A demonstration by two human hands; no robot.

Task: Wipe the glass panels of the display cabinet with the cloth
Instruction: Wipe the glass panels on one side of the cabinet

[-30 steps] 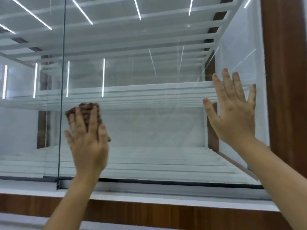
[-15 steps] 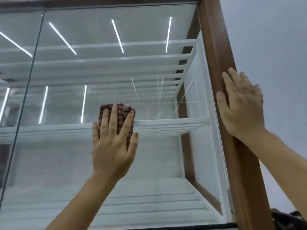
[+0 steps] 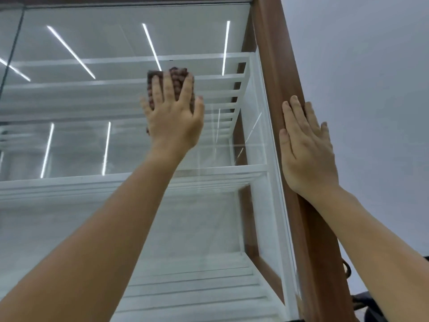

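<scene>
A brown bobbled cloth point(image 3: 176, 80) is pressed flat against the upper part of the cabinet's front glass panel point(image 3: 92, 140). My left hand point(image 3: 174, 119) lies spread over the cloth, fingers pointing up, holding it to the glass. My right hand point(image 3: 306, 149) rests flat and open against the brown wooden corner post point(image 3: 274, 66) at the cabinet's right edge, holding nothing. Most of the cloth is hidden under my left palm.
White shelves point(image 3: 209, 173) run behind the glass at several heights. A vertical seam between panels point(image 3: 11, 49) shows at the far left. A plain grey wall point(image 3: 371, 89) lies right of the post. Dark objects point(image 3: 362, 300) sit low at the right.
My left hand has slid the cloth upward and to the right across the glass. My right hand left the glass and settled on the wooden post. The view has tilted upward.
</scene>
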